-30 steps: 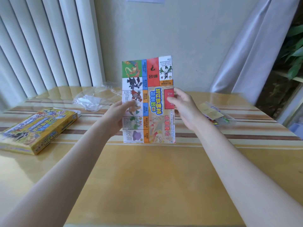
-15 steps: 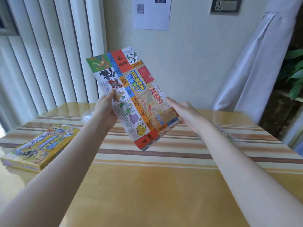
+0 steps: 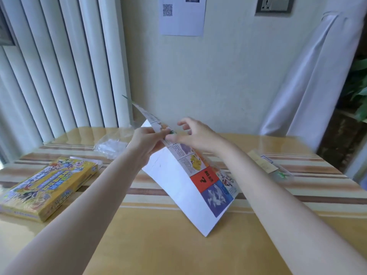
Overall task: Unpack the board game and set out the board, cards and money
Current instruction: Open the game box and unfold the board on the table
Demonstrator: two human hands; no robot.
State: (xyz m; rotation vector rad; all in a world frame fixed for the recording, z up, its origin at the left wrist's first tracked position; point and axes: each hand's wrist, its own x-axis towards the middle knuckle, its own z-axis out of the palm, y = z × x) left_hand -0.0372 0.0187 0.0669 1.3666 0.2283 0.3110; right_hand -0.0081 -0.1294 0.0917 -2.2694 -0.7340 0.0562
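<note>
The folded board (image 3: 178, 181) is pinched by the left hand (image 3: 148, 141), slanting down toward the worktop (image 3: 158, 245); the right hand (image 3: 195, 135) is blurred, fingers spread on it.

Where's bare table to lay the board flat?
Free: the near centre of the table, between the yellow game box and the right edge. Crowded: far left has the clear wrapper, far right the card packets.

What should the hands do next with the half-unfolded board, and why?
Probably spread the two panels apart and lower the game board flat onto the table. The left hand pinches the fold held in the air, the right hand hovers open beside it, and a white back panel hangs down.
</note>
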